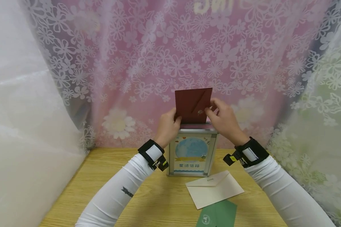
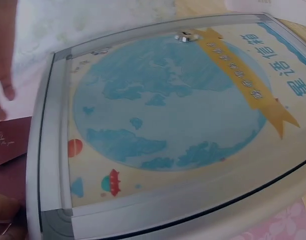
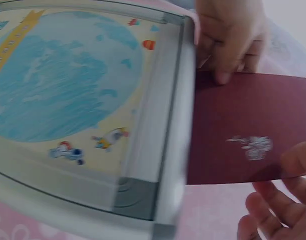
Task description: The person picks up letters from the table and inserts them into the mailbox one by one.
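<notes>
Pink floral curtain backs one wood-grain desk; near its far edge stands one box, its inside hidden. One cream envelope lies before it, touching one green envelope. One dark red envelope rises from the box's top, lower end unseen, between both hands: left hand pinching its left edge low, right hand pinching its right edge higher.

Dark red envelope upright at top of silver-framed box; whether lower edge sits inside slot hard to tell. Left hand grips envelope's left edge low down, right hand pinches right edge. Box stands on wood-grain table. Cream envelope lies before box, green envelope at its near edge. Flowered pink curtain behind.
</notes>
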`<move>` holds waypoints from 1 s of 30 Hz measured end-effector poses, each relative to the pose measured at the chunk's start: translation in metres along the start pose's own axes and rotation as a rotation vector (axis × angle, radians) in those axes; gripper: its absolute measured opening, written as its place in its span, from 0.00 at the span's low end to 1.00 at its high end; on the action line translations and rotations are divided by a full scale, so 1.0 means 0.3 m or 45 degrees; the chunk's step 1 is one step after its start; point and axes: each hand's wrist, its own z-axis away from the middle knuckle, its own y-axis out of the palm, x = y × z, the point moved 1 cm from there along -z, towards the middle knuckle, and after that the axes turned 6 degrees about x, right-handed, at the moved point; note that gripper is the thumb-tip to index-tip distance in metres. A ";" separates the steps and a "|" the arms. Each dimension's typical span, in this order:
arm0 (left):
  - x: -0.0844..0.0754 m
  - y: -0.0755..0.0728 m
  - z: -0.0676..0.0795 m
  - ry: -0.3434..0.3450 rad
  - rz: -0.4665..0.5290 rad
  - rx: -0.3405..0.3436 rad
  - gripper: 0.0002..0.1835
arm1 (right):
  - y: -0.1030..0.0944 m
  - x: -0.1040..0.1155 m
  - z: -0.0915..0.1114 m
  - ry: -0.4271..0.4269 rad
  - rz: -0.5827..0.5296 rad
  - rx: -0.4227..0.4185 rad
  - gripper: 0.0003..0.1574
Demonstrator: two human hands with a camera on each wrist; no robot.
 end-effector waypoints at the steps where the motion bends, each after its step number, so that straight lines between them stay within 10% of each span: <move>1: 0.004 0.002 0.002 -0.007 0.006 0.002 0.14 | -0.006 0.008 -0.005 -0.030 0.008 -0.030 0.15; 9: 0.003 0.006 0.001 -0.049 -0.036 0.020 0.13 | -0.042 0.059 -0.048 -0.281 0.168 -0.210 0.24; 30: 0.017 -0.006 0.004 0.152 -0.071 -0.176 0.17 | 0.097 -0.067 0.034 -0.042 0.178 -0.003 0.15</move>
